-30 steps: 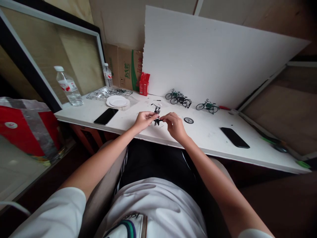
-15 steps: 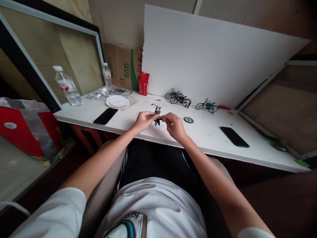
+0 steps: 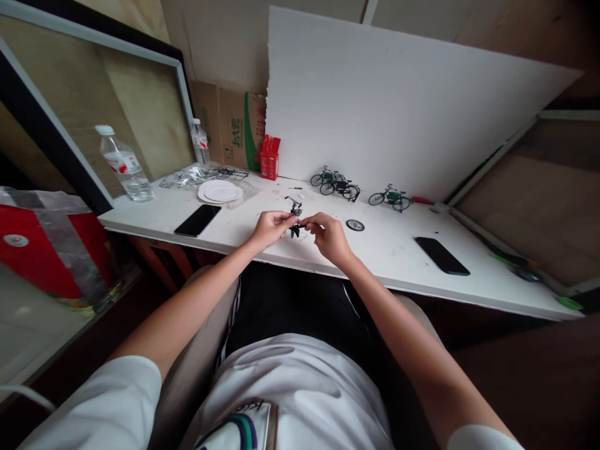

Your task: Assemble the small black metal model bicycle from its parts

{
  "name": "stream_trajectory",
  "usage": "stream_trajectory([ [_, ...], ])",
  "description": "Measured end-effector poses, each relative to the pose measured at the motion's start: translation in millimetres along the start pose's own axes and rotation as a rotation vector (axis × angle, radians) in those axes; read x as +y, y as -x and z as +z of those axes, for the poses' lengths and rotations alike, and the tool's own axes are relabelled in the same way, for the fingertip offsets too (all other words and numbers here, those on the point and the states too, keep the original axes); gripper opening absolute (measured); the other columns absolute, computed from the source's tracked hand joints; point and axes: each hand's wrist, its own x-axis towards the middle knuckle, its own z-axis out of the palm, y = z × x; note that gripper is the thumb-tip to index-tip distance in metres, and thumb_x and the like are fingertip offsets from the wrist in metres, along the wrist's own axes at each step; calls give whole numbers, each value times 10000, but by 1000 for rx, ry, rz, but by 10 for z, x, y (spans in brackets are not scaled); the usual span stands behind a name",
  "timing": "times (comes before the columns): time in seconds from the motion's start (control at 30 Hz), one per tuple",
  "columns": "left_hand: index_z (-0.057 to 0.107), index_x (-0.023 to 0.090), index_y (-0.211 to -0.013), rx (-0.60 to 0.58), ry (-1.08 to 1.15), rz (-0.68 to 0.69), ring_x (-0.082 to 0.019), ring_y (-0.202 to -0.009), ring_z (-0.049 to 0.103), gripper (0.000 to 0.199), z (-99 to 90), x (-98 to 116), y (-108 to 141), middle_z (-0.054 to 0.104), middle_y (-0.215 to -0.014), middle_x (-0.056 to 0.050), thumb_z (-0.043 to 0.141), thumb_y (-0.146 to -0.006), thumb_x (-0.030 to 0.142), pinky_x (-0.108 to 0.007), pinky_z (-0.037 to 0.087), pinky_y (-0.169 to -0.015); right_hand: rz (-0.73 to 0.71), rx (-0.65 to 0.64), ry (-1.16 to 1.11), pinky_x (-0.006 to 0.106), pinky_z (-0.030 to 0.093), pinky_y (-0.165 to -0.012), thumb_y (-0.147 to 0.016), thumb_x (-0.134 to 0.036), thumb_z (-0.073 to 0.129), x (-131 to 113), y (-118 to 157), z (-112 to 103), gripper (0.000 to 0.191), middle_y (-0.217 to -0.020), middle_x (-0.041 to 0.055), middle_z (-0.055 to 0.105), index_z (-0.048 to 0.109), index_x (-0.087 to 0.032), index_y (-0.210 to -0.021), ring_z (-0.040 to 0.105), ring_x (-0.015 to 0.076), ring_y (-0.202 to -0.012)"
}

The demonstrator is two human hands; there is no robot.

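Over the front part of the white table, my left hand (image 3: 273, 229) is closed on a small dark bicycle frame (image 3: 295, 230), whose handlebar sticks up beyond the fingers. My right hand (image 3: 329, 235) meets it from the right, thumb and fingers pinched on a thin black piece (image 3: 302, 226) that touches the frame. The fingers hide where the two parts meet. A loose spoked wheel (image 3: 355, 225) lies flat to the right of my right hand.
Behind stand small model bicycles (image 3: 390, 198) and a red box (image 3: 270, 157). Left are white discs (image 3: 219, 191), a phone (image 3: 199, 220), a water bottle (image 3: 124, 165) and thin dark parts (image 3: 229, 173). Another phone (image 3: 441, 255) lies right. The table's front edge (image 3: 300, 267) runs below my hands.
The view has shifted slightly, so the table's things appear a little further left. Both hands keep their hold, with almost no movement between them.
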Motion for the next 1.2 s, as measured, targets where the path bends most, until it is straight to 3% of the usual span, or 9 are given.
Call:
stream_trajectory([
  [0.17,832,97,-969,-18,-1,-4,-87,-511,470,577,15,-4,6,756,-756,-92,898,-720,613,-254,350,-491,-73,-39,71,329,570,-839,-977,-30,483,-31,16,4,372,-991,81,737,798,-200,-1077,712,194,-901],
  [0.33,836,96,-968,-8,16,0,-81,-501,461,556,7,-4,0,752,-739,-85,910,-718,587,-253,347,-492,-57,-18,83,304,569,-808,-978,-32,492,-52,18,4,388,-954,74,720,809,-207,-1116,707,184,-860],
  [0.53,838,105,-966,31,63,-18,-73,-509,469,542,-27,-36,-26,772,-820,-99,916,-720,581,-254,354,-497,-10,-18,111,308,580,-757,-1067,-250,562,-63,22,-4,281,-990,100,730,814,-199,-1180,697,188,-798],
  [0.7,845,112,-969,20,41,-11,-74,-517,476,524,-45,-57,-30,776,-831,-99,908,-740,578,-253,364,-506,33,-38,115,302,576,-691,-1084,-401,562,-97,25,5,347,-972,102,728,822,-189,-1171,685,165,-680],
  [0.97,851,106,-1018,14,61,-26,-86,-576,501,558,-1,-44,-4,804,-952,-137,924,-719,571,-243,348,-499,137,-15,136,267,526,-653,-1032,-338,622,-251,2,-6,269,-713,27,700,821,-186,-934,672,145,-552],
  [1.2,853,120,-1000,25,133,-47,-66,-552,462,510,23,-14,6,791,-920,-120,927,-726,543,-253,343,-520,109,19,144,274,528,-678,-1041,-330,605,-248,24,30,268,-744,37,724,817,-177,-983,663,144,-554],
])
